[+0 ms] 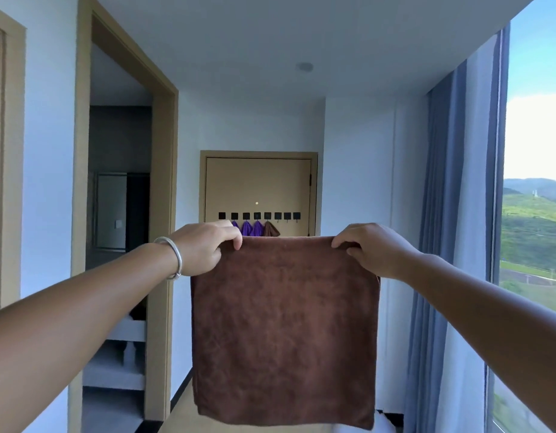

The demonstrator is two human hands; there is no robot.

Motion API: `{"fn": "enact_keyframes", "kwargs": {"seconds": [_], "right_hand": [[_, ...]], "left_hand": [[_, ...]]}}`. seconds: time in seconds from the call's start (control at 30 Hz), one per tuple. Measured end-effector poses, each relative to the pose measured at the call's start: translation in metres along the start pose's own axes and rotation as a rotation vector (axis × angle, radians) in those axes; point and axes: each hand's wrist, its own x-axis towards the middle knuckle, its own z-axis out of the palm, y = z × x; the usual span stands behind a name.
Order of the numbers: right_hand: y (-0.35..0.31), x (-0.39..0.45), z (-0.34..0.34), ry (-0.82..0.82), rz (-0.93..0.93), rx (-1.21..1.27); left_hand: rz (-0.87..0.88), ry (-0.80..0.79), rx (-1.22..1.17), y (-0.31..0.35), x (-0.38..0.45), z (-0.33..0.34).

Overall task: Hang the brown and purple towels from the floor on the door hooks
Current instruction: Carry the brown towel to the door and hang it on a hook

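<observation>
You are holding a brown towel spread out flat in front of you at chest height, near the camera. Your left hand is pinching its top left corner, fingers curled over the hem; your right hand is pinching the top right corner the same way. The cloth is hanging straight and limp below the grip, so it is likely light, soft and floppy with a plush nap that is giving the fingers good purchase; nothing fragile. Corners or the top hem look like the best hold, since the middle would bunch.

At the far end of the hallway the door is carrying a row of black hooks. Purple towels are hanging from hooks toward the left, with another brown towel just right of them. The hooks to the right of these are showing bare, so one of those looks the likely target.
</observation>
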Motion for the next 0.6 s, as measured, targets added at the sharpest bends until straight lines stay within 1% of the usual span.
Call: {"fn": "enact_keyframes", "kwargs": {"seconds": [0.23,0.47,0.6], "right_hand": [[0.039,0.07,0.075,-0.035,0.02,0.028],[0.117,0.142,0.163,-0.075,-0.004,0.049],[0.168,0.192,0.203,-0.126,-0.025,0.055]], "left_hand": [[-0.046,0.01,0.032,-0.05,0.066,0.063],[-0.08,-0.008,0.069,-0.088,0.151,0.152],[-0.082,-0.034,0.032,-0.109,0.212,0.198]]}}
